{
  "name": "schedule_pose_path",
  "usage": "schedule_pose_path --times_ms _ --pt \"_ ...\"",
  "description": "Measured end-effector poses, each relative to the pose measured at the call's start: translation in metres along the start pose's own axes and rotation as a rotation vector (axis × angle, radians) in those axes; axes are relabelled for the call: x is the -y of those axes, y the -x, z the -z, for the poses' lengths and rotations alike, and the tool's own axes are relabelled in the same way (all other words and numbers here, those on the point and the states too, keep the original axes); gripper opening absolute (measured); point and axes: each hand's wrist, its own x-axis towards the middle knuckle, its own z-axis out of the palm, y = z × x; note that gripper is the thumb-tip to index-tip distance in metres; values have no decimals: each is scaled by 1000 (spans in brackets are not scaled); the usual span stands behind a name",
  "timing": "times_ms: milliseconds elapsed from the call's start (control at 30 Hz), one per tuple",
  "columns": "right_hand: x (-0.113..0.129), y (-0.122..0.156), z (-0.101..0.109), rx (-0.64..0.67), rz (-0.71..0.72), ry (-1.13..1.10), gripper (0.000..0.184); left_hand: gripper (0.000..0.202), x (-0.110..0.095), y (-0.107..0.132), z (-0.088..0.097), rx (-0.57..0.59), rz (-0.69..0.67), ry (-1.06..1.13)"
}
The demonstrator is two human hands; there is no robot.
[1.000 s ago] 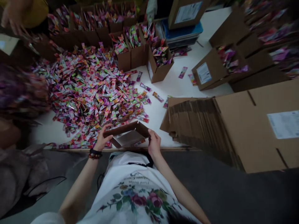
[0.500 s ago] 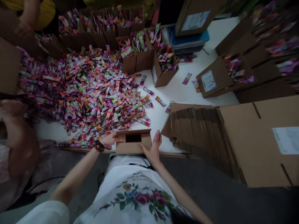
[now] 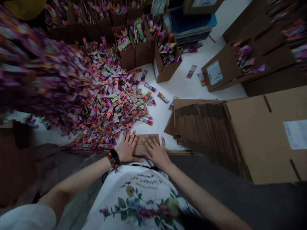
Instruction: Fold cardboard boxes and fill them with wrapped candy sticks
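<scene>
A small brown cardboard box (image 3: 141,146) sits at the table's front edge, close against my body, with its flaps folded over the opening. My left hand (image 3: 127,147) lies flat on its left part, fingers spread. On the right part rests my right hand (image 3: 157,151), fingers stretched out and thumb apart. Both palms press on the cardboard, and the hands cover much of it. Just beyond and to the left spreads a large heap of small wrapped sachets (image 3: 117,105), pink, purple, green and orange.
Flattened cartons (image 3: 203,127) lean in a stack at right. Open boxes filled with sachets (image 3: 168,60) line the back, and another filled box (image 3: 224,73) stands at right. A blue-topped stack (image 3: 192,22) is behind. Several loose sachets (image 3: 163,97) lie on the white table (image 3: 177,86).
The box's opening is now covered by its flaps. My hands moved from its sides to flat on top. More sachets blur across the left, where a carton stood.
</scene>
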Motion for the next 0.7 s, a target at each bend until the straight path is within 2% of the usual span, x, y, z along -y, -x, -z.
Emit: schedule_pose_path --times_ms 100,233,333,400,500,567,600,667,700 --pt "-4 -8 18 137 88 -59 88 134 -6 -11 -2 -18 -11 -4" --pt "-9 -16 20 234 129 -108 103 126 -9 -24 -11 -61 -79 162" --pt "-12 -24 7 194 88 -141 100 122 -5 -34 -14 -106 -55 238" --pt "-18 -36 2 175 66 -165 94 122 0 -46 -9 -115 -28 251" --pt "-38 -61 2 245 46 -387 82 122 9 -59 4 -104 25 275" --pt "-57 -78 3 225 15 -743 70 122 13 -51 10 -117 55 305" --pt "-67 -86 1 156 -29 -944 65 123 15 -40 11 -143 67 329" --pt "-89 -100 -10 -47 -209 -1233 66 127 20 -4 10 -251 118 407" --pt "-99 -107 -19 -151 -359 -1268 71 128 24 17 9 -324 158 465"
